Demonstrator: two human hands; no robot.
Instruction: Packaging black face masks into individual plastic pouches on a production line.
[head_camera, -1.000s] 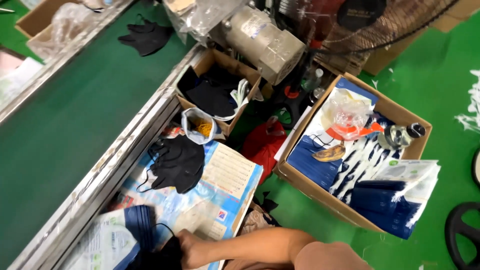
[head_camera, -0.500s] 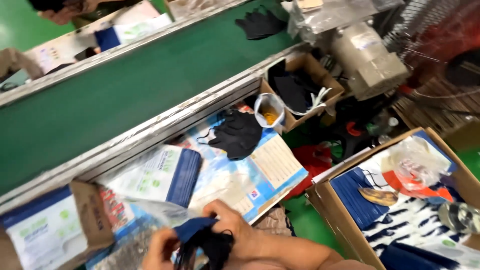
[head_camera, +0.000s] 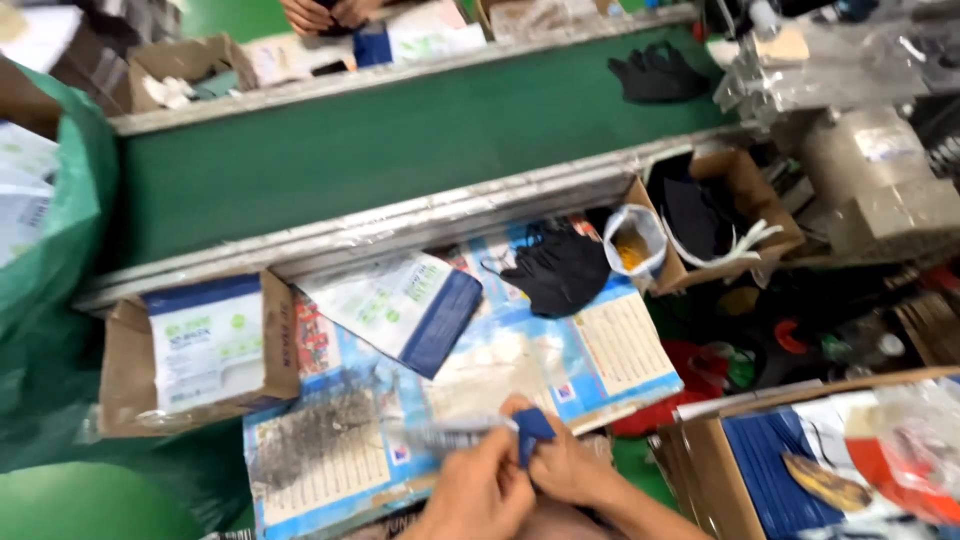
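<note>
Hands (head_camera: 520, 480) on blue-edged clear packet (head_camera: 470, 435)

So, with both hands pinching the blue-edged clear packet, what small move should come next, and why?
Probably lay the packet flat on the printed sheet and smooth it. Left hand and right hand meet at its blue end, while the clear part sticks out to the left, unsupported. The picture is blurred, so this is a guess.

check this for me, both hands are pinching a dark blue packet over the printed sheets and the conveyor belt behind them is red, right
Not quite: the conveyor belt is green, not red, as the head view shows. The rest stands: the left hand and right hand pinch a dark blue packet over the printed sheets.
</note>
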